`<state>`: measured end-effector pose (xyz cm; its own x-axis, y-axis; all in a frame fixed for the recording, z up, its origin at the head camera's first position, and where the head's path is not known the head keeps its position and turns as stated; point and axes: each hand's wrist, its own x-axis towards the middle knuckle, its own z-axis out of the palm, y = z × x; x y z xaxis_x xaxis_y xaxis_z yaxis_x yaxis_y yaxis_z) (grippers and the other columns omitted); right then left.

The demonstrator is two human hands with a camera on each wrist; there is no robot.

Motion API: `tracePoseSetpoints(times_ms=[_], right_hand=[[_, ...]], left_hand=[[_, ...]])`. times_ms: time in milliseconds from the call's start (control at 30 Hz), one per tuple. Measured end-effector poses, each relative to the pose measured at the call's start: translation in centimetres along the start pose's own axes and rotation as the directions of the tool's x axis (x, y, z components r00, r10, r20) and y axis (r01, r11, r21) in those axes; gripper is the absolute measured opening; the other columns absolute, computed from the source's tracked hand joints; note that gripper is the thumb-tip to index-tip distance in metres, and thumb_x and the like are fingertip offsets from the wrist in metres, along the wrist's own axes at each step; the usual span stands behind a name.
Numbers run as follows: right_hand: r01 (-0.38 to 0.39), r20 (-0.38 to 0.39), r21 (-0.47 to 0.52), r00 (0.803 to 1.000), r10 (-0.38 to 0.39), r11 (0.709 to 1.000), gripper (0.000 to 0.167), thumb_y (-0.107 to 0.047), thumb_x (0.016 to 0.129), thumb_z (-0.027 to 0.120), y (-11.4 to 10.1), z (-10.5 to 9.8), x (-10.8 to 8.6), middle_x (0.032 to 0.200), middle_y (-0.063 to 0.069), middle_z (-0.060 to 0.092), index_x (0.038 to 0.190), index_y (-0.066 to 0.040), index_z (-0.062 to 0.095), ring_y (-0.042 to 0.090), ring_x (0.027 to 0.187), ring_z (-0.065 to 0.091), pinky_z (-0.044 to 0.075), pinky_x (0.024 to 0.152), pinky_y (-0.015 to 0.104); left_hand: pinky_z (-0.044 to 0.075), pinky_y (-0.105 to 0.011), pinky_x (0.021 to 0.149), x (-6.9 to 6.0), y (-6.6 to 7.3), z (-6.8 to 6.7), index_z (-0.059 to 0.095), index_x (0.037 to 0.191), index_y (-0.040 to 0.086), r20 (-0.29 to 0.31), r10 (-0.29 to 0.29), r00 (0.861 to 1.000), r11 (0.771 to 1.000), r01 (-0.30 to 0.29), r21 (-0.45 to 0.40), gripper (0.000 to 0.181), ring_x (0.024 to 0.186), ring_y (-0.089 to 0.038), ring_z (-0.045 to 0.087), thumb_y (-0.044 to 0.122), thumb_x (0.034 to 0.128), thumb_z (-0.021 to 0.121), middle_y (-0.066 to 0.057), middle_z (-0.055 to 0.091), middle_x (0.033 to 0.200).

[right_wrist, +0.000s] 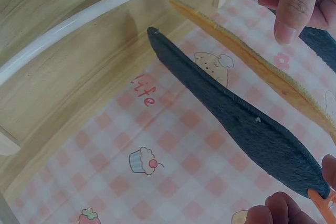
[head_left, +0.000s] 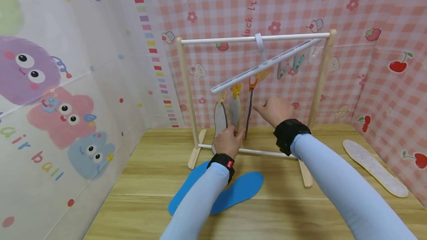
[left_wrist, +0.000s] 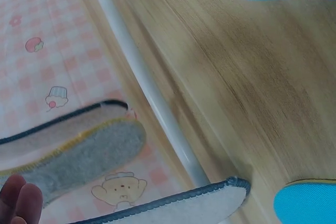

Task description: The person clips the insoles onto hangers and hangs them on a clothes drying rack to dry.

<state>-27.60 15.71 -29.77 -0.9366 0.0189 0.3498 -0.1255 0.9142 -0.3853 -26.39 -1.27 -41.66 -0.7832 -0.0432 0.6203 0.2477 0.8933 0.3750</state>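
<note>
Three insoles hang by clips from a pale hanger (head_left: 267,63), which tilts down to the left. My left hand (head_left: 228,140), loosely bent, is in front of the left and middle insoles; its fingertips (left_wrist: 23,200) show before a grey insole (left_wrist: 100,148). I see nothing in its grasp. The dark insole (right_wrist: 226,108) hangs from an orange clip (head_left: 252,83). Beside that insole's upper part is my right hand (head_left: 275,111), with thumb and fingers (right_wrist: 278,211) apart on either side of the orange clip end. A yellow clip (head_left: 237,90) holds the middle insole.
A wooden rack with a white top rail (head_left: 217,41) carries the hanger. Grey and teal clips (head_left: 298,62) hang at its raised right side. Two blue insoles (head_left: 241,192) lie on the wooden table (head_left: 133,203), partly under my left arm. A pale insole (head_left: 373,167) lies at the right.
</note>
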Motion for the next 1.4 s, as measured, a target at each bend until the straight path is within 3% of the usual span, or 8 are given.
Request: tracePoseSetpoints(times_ms=[167, 400, 567, 833, 933, 1100, 1233, 1400], right_hand=[[0.016, -0.015, -0.009, 1.000, -0.016, 1.000, 0.060, -0.057, 0.093, 0.058, 0.5, 0.2, -0.4, 0.048, 0.004, 0.047, 0.055, -0.011, 0.061, 0.027, 0.051, 0.052, 0.038, 0.047, 0.040], [0.019, -0.001, 0.000, 1.000, -0.019, 1.000, 0.065, -0.057, 0.094, 0.058, 1.1, 0.5, -0.8, 0.044, 0.002, 0.036, 0.046, -0.015, 0.046, 0.024, 0.043, 0.042, 0.024, 0.041, 0.034], [-0.002, 0.012, -0.023, 1.000, 0.002, 1.000, 0.065, -0.057, 0.094, 0.057, 1.5, 0.6, -1.1, 0.044, 0.001, 0.035, 0.047, -0.016, 0.043, 0.024, 0.043, 0.043, 0.025, 0.042, 0.035], [0.004, 0.025, -0.011, 1.000, -0.003, 1.000, 0.064, -0.053, 0.095, 0.059, 2.3, 0.9, -1.4, 0.043, 0.000, 0.034, 0.045, -0.017, 0.042, 0.019, 0.040, 0.037, 0.022, 0.041, 0.031], [-0.004, 0.029, -0.001, 1.000, 0.004, 1.000, 0.061, -0.052, 0.094, 0.060, 2.6, 1.2, -1.7, 0.043, 0.000, 0.037, 0.048, -0.015, 0.047, 0.020, 0.041, 0.040, 0.024, 0.041, 0.031], [-0.007, 0.011, 0.008, 1.000, 0.007, 1.000, 0.052, -0.051, 0.091, 0.065, 3.2, 1.7, -2.1, 0.048, 0.001, 0.051, 0.058, -0.012, 0.063, 0.021, 0.046, 0.049, 0.033, 0.043, 0.033], [-0.016, 0.051, 0.038, 0.999, 0.014, 0.999, 0.053, -0.049, 0.092, 0.065, 3.6, 2.0, -2.6, 0.049, 0.003, 0.051, 0.055, -0.011, 0.060, 0.020, 0.047, 0.048, 0.032, 0.043, 0.032], [-0.023, 0.091, 0.040, 0.996, 0.019, 0.999, 0.053, -0.050, 0.093, 0.063, 4.5, 2.5, -3.3, 0.050, 0.002, 0.052, 0.055, -0.012, 0.060, 0.019, 0.047, 0.048, 0.031, 0.043, 0.031]], left_hand=[[0.033, -0.030, 0.044, -0.1, -0.2, -0.1, 0.065, 0.074, 0.017, 0.020, -0.011, 1.000, 1.000, 0.011, -0.016, 0.035, 0.050, -0.016, 0.051, 0.048, 0.0907, 0.069, 0.000, 0.059, 0.061], [0.031, -0.030, 0.043, -0.2, -0.7, -0.2, 0.065, 0.075, 0.017, 0.006, -0.013, 1.000, 1.000, 0.013, 0.002, 0.034, 0.048, -0.016, 0.049, 0.047, 0.0910, 0.069, 0.001, 0.058, 0.059], [0.030, -0.029, 0.043, -0.4, -1.2, -0.2, 0.066, 0.076, 0.017, 0.020, -0.022, 1.000, 1.000, 0.022, -0.016, 0.034, 0.048, -0.014, 0.049, 0.047, 0.0913, 0.069, 0.001, 0.058, 0.060], [0.034, -0.029, 0.042, -0.4, -1.9, -0.1, 0.066, 0.074, 0.018, -0.006, 0.025, 1.000, 1.000, -0.025, -0.013, 0.031, 0.047, -0.013, 0.051, 0.045, 0.0890, 0.073, 0.002, 0.060, 0.060], [0.035, -0.029, 0.042, -0.4, -2.1, -0.2, 0.068, 0.078, 0.018, 0.010, 0.047, 0.999, 0.999, -0.047, 0.004, 0.031, 0.048, -0.013, 0.053, 0.046, 0.0901, 0.071, 0.002, 0.062, 0.063], [0.036, -0.029, 0.045, -0.6, -2.2, -0.8, 0.067, 0.081, 0.016, 0.087, 0.057, 0.995, 0.998, -0.056, -0.016, 0.031, 0.052, -0.014, 0.053, 0.044, 0.0922, 0.069, 0.002, 0.061, 0.066], [0.034, -0.030, 0.046, -1.0, -2.3, -1.2, 0.063, 0.076, 0.014, 0.143, 0.067, 0.987, 0.997, -0.061, -0.045, 0.032, 0.052, -0.014, 0.050, 0.042, 0.0925, 0.069, 0.001, 0.056, 0.063], [0.034, -0.029, 0.044, -1.2, -2.6, -1.2, 0.064, 0.075, 0.014, 0.163, 0.119, 0.979, 0.993, -0.113, -0.046, 0.032, 0.050, -0.014, 0.050, 0.041, 0.0913, 0.071, 0.002, 0.056, 0.061]])
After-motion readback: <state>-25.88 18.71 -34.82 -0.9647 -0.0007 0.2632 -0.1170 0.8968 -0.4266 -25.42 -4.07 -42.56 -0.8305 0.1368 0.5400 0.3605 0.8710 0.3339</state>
